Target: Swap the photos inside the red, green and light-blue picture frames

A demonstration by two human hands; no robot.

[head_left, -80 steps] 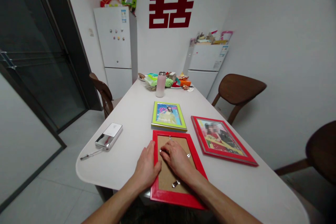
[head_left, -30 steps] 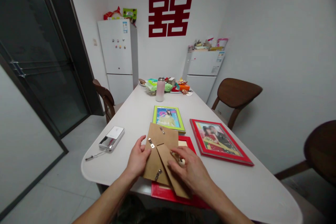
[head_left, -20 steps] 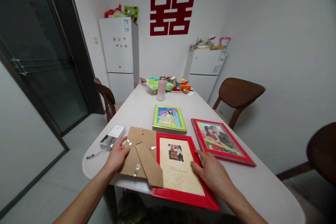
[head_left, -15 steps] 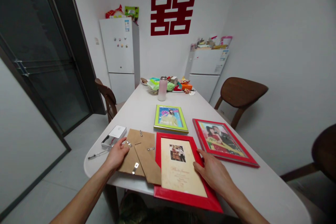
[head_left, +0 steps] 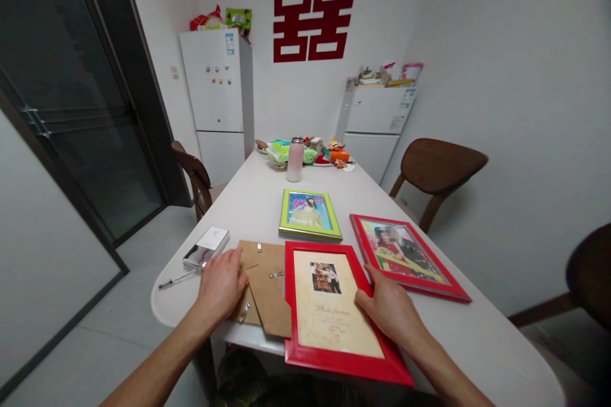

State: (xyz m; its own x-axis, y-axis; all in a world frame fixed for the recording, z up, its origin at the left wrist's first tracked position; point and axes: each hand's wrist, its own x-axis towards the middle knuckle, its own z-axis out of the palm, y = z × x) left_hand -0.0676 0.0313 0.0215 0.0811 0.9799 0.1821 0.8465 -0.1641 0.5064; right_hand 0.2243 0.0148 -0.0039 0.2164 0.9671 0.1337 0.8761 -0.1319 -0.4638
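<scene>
A red picture frame [head_left: 300,356] lies face down at the near table edge, with a cream paper insert [head_left: 334,318] showing in its opening. My right hand [head_left: 389,311] rests on the frame's right rail, fingers curled over the edge. To the left lies the brown backing board [head_left: 265,273] with its fold-out stand and metal clips. My left hand [head_left: 220,286] lies flat on the board's left part, fingers stretched.
A green frame [head_left: 309,213] and a larger red frame [head_left: 405,254] lie further up the white table [head_left: 248,197]. A silver power bank [head_left: 206,247] and a pen [head_left: 176,278] sit at the left. A pink bottle [head_left: 294,160] and snacks stand at the far end. Wooden chairs [head_left: 436,168] flank the table.
The backing board came off the red frame and was laid on the table to its left, baring the paper insert. My left hand slid further onto the board; my right hand stays at the frame's right rail.
</scene>
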